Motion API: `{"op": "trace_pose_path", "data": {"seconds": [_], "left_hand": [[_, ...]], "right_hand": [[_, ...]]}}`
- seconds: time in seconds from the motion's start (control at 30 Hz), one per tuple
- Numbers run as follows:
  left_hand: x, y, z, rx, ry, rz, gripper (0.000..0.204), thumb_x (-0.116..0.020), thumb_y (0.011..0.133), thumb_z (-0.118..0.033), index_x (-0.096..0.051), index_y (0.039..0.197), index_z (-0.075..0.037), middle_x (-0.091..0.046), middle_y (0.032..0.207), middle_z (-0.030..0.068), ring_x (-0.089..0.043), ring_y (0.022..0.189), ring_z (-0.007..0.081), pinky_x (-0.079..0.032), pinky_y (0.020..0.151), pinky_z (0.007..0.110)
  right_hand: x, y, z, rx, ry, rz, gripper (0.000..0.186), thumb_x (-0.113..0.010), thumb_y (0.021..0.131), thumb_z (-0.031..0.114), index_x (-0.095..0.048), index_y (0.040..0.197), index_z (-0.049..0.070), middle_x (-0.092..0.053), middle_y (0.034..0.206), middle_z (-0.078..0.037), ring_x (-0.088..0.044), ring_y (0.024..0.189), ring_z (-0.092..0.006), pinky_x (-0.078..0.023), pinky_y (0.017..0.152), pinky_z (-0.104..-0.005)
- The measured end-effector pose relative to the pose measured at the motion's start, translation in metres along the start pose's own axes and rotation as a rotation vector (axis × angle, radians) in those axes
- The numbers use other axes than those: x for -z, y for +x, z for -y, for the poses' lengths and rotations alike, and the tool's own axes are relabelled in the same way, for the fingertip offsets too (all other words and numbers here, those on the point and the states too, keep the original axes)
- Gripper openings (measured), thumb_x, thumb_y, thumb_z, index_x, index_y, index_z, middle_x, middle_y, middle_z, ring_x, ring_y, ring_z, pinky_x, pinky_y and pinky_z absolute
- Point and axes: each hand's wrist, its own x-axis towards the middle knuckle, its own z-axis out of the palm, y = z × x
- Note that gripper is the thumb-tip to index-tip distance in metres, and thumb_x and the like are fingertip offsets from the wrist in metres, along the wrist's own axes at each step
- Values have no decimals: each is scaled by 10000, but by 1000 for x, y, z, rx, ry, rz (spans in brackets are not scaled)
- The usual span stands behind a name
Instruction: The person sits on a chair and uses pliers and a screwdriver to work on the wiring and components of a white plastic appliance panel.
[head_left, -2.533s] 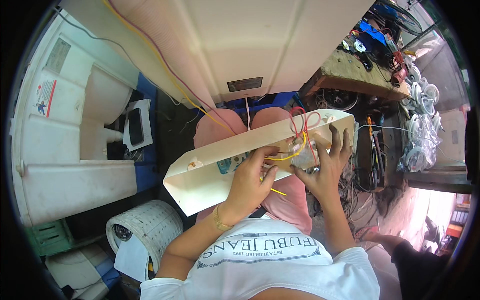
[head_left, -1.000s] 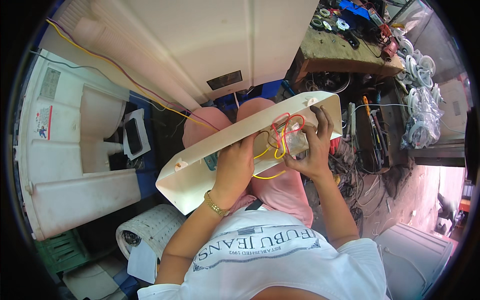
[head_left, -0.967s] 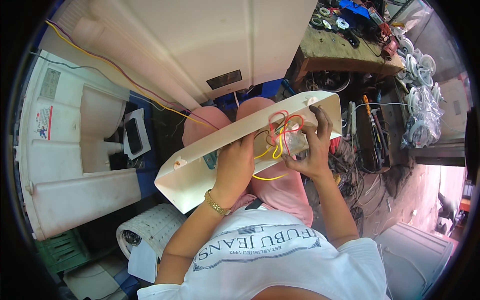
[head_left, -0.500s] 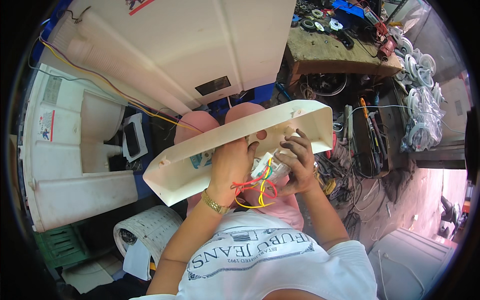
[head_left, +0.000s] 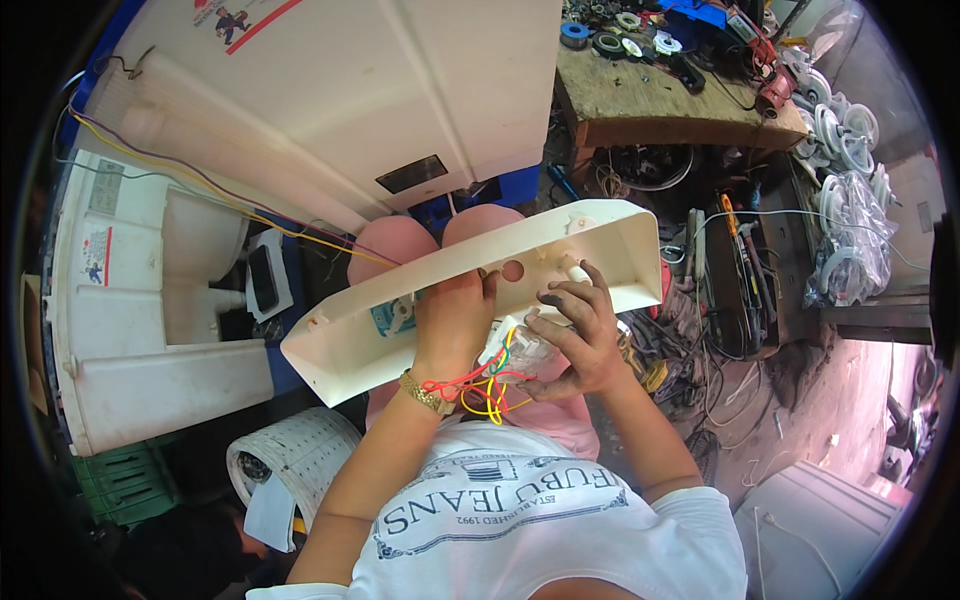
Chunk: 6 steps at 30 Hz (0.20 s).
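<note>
A long cream plastic panel housing (head_left: 350,365), hollow side towards me, lies tilted across my knees. My left hand (head_left: 455,315) reaches over its near edge into the hollow. The thumb shows, but most of the fingers are hidden, and so is whatever they grip. A blue part (head_left: 395,316) sits inside, just left of that hand. My right hand (head_left: 580,340) is curled with fingers and thumb around a clear-cased timer-like unit (head_left: 532,357) at the near edge. Red, yellow and green wires (head_left: 490,385) hang from the unit beside my left wrist.
A large white appliance body (head_left: 330,110) stands beyond my knees; another white casing (head_left: 160,370) is at left. Yellow and purple wires (head_left: 215,185) stretch towards the panel. At far right stand a cluttered wooden bench (head_left: 640,100) and a tool box (head_left: 745,260). A perforated drum (head_left: 300,450) lies lower left.
The clear-cased unit and its wires have shifted left, nearer my left hand. My right hand's fingers have moved left with it. The panel has moved slightly left in view.
</note>
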Motion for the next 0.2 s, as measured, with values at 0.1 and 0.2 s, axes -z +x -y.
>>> {"op": "trace_pose_path", "data": {"seconds": [0.1,0.2], "left_hand": [[-7,0,4,-2,-29,-21,243,-658,911,-272,-631,1014,-54,-688,856,164,-684,783,384,-556,665,496],[-11,1,6,-12,-49,-52,244,-655,911,-264,-629,1023,-49,-690,867,176,-684,792,387,-558,673,497]], "right_hand": [[-1,2,1,-7,-9,5,699,-814,581,536,-697,1153,150,-612,1220,-101,-601,1091,-336,-325,1094,-660],[-1,2,-1,2,-26,35,708,-816,586,549,-696,1158,148,-605,1233,-105,-601,1094,-333,-321,1098,-662]]}}
